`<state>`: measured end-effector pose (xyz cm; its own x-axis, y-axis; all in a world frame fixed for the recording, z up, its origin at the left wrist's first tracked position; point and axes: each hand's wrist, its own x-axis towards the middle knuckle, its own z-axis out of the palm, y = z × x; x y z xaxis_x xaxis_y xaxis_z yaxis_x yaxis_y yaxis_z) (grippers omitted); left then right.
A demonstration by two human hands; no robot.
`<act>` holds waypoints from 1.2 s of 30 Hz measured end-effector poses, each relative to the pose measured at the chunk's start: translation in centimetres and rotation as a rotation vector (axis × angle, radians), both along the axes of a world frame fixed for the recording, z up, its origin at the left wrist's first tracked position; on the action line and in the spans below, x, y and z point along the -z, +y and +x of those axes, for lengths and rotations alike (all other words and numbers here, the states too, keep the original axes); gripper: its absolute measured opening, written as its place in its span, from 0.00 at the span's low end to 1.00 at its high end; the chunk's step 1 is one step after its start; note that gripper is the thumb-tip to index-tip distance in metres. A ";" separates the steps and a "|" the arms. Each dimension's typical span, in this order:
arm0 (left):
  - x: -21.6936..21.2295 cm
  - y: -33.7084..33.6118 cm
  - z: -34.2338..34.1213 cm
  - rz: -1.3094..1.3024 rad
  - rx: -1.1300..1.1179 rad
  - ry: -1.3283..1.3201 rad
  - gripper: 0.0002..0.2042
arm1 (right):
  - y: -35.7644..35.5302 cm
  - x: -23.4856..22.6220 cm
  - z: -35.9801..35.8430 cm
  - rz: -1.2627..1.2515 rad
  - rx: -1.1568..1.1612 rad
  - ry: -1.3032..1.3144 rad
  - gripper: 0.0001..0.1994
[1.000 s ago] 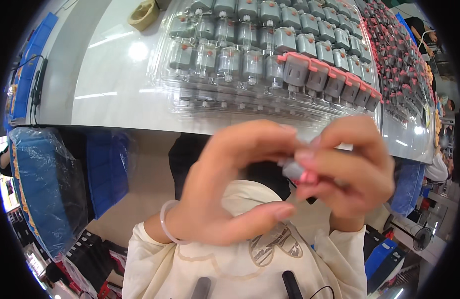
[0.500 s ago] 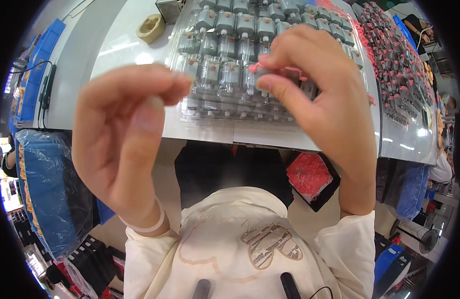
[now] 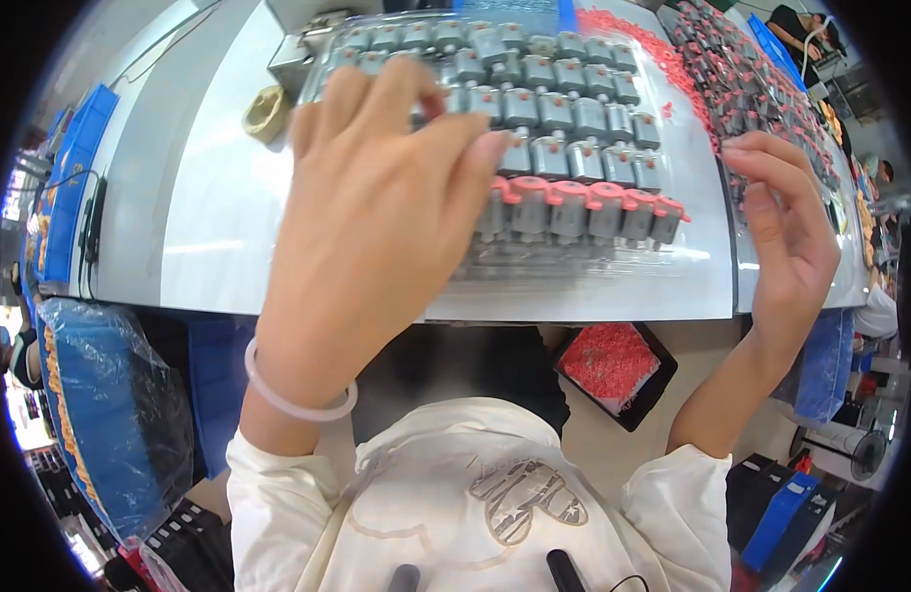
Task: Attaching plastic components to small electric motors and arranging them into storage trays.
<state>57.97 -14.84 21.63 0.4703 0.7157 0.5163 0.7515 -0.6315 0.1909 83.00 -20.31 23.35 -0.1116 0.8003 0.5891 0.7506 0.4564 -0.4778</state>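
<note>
A clear plastic tray (image 3: 574, 264) holds rows of small grey motors (image 3: 519, 107). Pink caps (image 3: 571, 191) sit on the motors along its near row. My left hand (image 3: 376, 187) reaches over the tray's left part, its fingers bent downward and the thumb close to the index finger. Its fingertips are partly hidden and blurred, so whether it holds a motor cannot be told. My right hand (image 3: 786, 227) hovers off the tray's right side, near a heap of capped motors (image 3: 751, 79). Its fingers are loosely curled with a gap to the thumb, and nothing shows between them.
Loose pink caps (image 3: 648, 49) lie beyond the tray's right side. A beige cup-like holder (image 3: 266, 116) stands at left beside a metal box (image 3: 292, 61). Below the table edge, a black bin (image 3: 628, 412) contains pink pieces. Another person's arm (image 3: 815, 39) shows at the far right.
My left hand has moved forward and right over the tray. My right hand has swung right, away from the tray, and the pink piece at its fingers no longer shows there. The capped row is now visible.
</note>
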 end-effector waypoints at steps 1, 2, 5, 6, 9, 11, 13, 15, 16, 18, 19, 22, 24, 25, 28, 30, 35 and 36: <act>-0.2 -0.2 0.2 0.004 0.019 -0.004 0.11 | 0.0 0.2 1.2 0.044 0.023 0.041 0.07; -0.1 -0.4 0.2 0.001 -0.031 0.018 0.10 | 0.1 0.4 2.2 0.084 0.038 0.081 0.07; 0.5 0.2 0.5 -0.046 -0.049 -0.004 0.10 | 1.0 0.9 4.8 0.048 0.103 0.208 0.07; 0.3 0.2 0.6 -0.081 -0.045 -0.034 0.09 | 1.4 1.1 5.6 0.040 0.140 0.317 0.07; 0.2 0.8 0.8 -0.115 -0.013 -0.092 0.07 | 4.2 3.5 8.8 -0.066 0.237 0.316 0.08; -0.5 0.7 1.2 -0.254 -0.052 -0.142 0.06 | 6.7 5.6 10.7 -0.184 0.260 0.078 0.08; -0.9 1.0 1.6 -0.351 -0.015 -0.188 0.06 | 9.1 8.6 12.7 -0.222 0.238 0.043 0.09; -1.3 1.3 1.5 -0.450 0.003 -0.228 0.06 | 11.5 11.0 13.0 -0.189 0.234 0.020 0.09; -1.4 1.4 1.4 -0.476 0.021 -0.251 0.06 | 12.5 11.9 13.1 -0.162 0.230 -0.006 0.09; -1.4 1.8 1.3 -0.499 0.039 -0.271 0.07 | 14.5 13.6 13.7 -0.171 0.246 -0.118 0.08; -1.0 2.0 1.3 -0.406 0.058 -0.415 0.07 | 14.9 14.0 14.0 -0.185 0.266 -0.235 0.08; -0.4 2.0 0.3 -0.316 0.156 -0.707 0.08 | 14.8 14.2 14.5 -0.209 0.276 -0.232 0.08; -1.2 0.3 -0.7 -0.472 0.156 -0.979 0.09 | 13.9 13.5 13.8 -0.261 0.276 -0.204 0.07; -1.1 -0.2 -1.7 -0.492 0.260 -0.996 0.10 | 13.1 12.7 13.5 -0.313 0.277 -0.179 0.07; -0.8 -2.7 -1.7 -0.804 0.522 -1.317 0.12 | 9.9 10.5 12.0 -0.293 0.190 0.076 0.05; 0.1 -5.6 -2.9 -1.025 0.718 -1.396 0.14 | 7.4 7.2 9.0 -0.346 0.130 0.226 0.04; 4.1 -9.5 -2.2 -1.611 0.984 -1.375 0.12 | 0.4 2.8 4.0 -0.354 -0.014 0.527 0.04; 4.6 -10.1 -1.7 -1.723 0.920 -1.415 0.12 | -0.6 2.3 3.1 -0.317 -0.045 0.565 0.04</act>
